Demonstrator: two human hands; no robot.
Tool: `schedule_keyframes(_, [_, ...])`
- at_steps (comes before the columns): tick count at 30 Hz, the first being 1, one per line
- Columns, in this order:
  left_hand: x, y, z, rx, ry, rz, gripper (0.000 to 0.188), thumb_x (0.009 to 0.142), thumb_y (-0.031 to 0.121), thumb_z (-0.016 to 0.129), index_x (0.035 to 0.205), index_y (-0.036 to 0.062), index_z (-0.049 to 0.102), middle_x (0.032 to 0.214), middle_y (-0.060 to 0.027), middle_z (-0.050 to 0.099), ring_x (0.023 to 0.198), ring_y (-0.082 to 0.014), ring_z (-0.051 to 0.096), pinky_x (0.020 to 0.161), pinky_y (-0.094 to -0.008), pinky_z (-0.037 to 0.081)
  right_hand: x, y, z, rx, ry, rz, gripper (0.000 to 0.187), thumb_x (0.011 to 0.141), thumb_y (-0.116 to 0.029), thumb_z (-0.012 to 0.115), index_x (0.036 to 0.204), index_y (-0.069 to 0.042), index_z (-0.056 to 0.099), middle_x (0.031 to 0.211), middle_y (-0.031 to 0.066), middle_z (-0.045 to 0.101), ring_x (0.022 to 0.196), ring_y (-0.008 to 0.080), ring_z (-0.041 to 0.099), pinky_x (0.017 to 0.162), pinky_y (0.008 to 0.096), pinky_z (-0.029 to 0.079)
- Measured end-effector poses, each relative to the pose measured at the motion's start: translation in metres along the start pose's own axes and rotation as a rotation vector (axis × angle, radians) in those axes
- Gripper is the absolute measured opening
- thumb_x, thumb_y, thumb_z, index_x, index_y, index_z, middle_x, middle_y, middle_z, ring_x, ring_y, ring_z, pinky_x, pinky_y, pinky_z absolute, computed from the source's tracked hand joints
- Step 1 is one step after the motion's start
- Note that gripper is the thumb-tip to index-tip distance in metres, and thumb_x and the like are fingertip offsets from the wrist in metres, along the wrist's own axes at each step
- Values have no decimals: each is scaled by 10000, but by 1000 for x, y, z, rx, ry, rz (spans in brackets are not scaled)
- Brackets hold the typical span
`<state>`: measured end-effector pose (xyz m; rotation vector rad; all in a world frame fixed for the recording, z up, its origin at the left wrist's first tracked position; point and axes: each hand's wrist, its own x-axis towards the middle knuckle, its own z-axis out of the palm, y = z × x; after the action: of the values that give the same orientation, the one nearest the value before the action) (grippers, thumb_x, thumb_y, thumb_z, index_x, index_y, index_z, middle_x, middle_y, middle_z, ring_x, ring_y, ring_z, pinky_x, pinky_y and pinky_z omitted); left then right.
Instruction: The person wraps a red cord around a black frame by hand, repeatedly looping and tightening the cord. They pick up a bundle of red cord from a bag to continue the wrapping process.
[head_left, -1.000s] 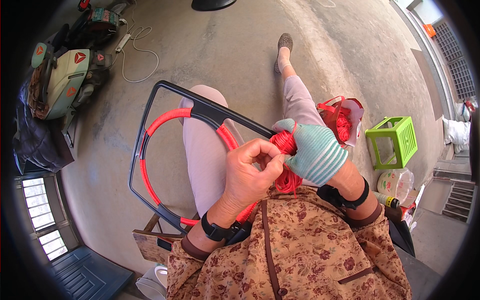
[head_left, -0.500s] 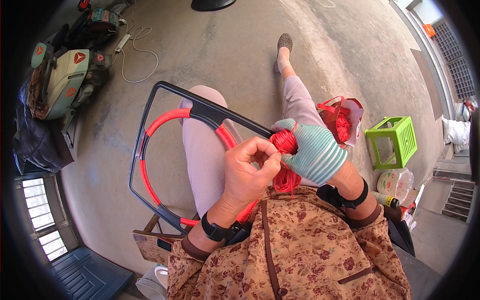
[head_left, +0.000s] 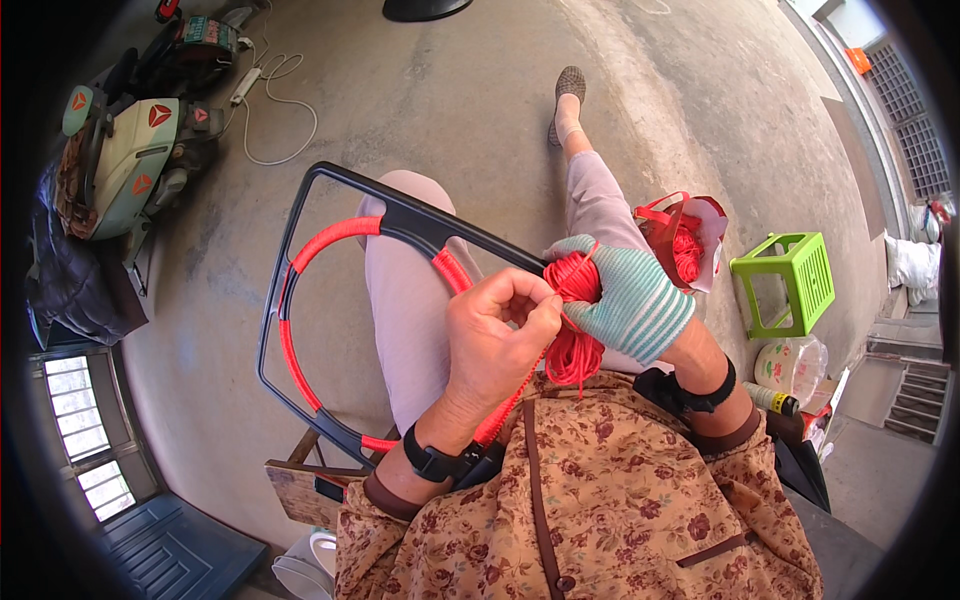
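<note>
A bundle of red cord is gripped in my right hand, which wears a teal-and-white striped glove. Bare, my left hand pinches a strand of the cord between thumb and forefinger, close beside the bundle. A black frame with a round inner ring lies across my lap, tilted, its far bar running behind my hands. Red cord is wound tightly around parts of the ring, with bare black sections between. The near right side of the ring is partly hidden by my left hand and forearm.
By my right leg stands a bag with more red cord. Farther right are a green plastic stool and a clear plastic container. A scooter and a white cable occupy the left; a wooden piece is near my left elbow.
The cord bundle and my gloved hand have shifted very slightly to the right. My left hand keeps its pinch in almost the same place, and the frame has stayed put.
</note>
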<state>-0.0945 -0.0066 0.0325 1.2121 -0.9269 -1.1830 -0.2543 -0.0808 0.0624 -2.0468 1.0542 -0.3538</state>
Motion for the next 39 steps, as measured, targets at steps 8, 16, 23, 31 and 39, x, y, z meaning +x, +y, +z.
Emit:
schedule_keyframes(8, [0, 1, 1, 16, -51, -47, 71, 837, 23, 650, 785, 17, 602, 687, 50, 576, 606, -1, 509, 543, -166, 414, -2, -6, -1, -100, -19, -15, 395, 796, -254, 679, 1140, -83, 588, 793, 178, 656, 755, 340, 660, 667, 393, 511])
schedule_keyframes(16, [1, 0, 1, -12, -12, -53, 76, 825, 11, 643, 764, 16, 597, 670, 54, 569, 590, 4, 497, 528, -168, 405, -2, -3, -5, -65, -24, -74, 404, 783, -231, 694, 1145, -82, 592, 845, 165, 664, 787, 319, 658, 707, 362, 509])
schedule_keyframes(23, [4, 3, 3, 102, -39, -29, 96, 797, -8, 638, 724, 16, 581, 636, 58, 539, 563, 5, 465, 504, -170, 381, -1, 3, -3, -14, -21, -92, 407, 772, -217, 708, 1142, -83, 603, 865, 156, 671, 807, 311, 662, 728, 351, 512])
schedule_keyframes(31, [2, 2, 3, 78, 26, -7, 98, 803, 1, 630, 723, 20, 577, 641, 57, 545, 564, 5, 470, 505, -168, 381, -6, 5, -6, 165, -11, -59, 359, 759, -187, 753, 1074, -61, 635, 876, 113, 675, 790, 227, 652, 736, 305, 509])
schedule_keyframes(39, [3, 3, 0, 40, 23, -43, 107, 814, 1, 620, 724, 25, 566, 650, 60, 550, 574, 9, 474, 510, -167, 385, -14, 9, -17, 775, 221, 64, 327, 755, -80, 773, 1034, -29, 609, 984, 78, 662, 911, 182, 647, 815, 317, 527])
